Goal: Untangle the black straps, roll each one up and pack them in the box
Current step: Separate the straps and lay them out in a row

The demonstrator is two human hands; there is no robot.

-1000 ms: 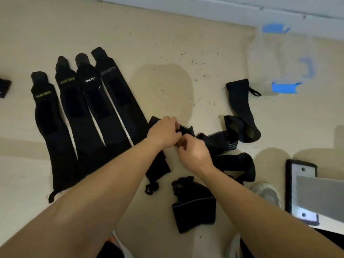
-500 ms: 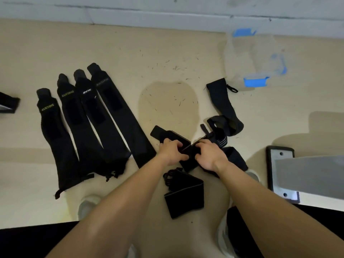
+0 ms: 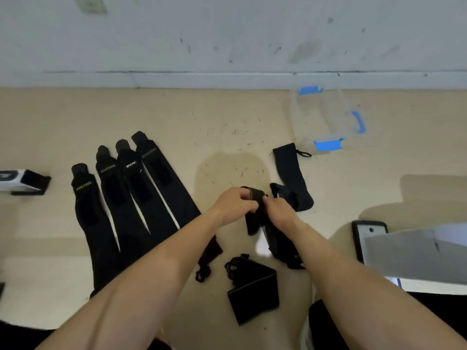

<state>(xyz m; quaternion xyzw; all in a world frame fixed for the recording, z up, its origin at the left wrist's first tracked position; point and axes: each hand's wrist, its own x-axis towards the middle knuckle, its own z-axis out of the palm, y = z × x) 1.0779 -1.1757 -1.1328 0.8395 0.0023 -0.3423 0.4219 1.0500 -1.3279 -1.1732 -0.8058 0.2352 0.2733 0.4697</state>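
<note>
Both hands meet over the middle of the floor. My left hand point(image 3: 236, 203) and my right hand point(image 3: 279, 210) each grip the same black strap point(image 3: 254, 223), whose top end curls over between them while the rest hangs down. Several flat black straps point(image 3: 131, 195) lie side by side at the left. A loose strap point(image 3: 290, 170) lies at the right, its lower end bunched. Another folded strap point(image 3: 252, 289) lies near my knees. The clear box point(image 3: 326, 117) with blue clips stands by the wall, far right.
A white and black carton point(image 3: 22, 180) lies at the left edge. A grey board on a black-framed plate point(image 3: 371, 238) sits at the right. The wall's skirting point(image 3: 227, 79) runs across the back. Small dark debris point(image 3: 235, 132) is scattered on the beige floor.
The hands have lifted the strap's end and curled it over at the top. The view has tilted up, showing more wall and the whole box.
</note>
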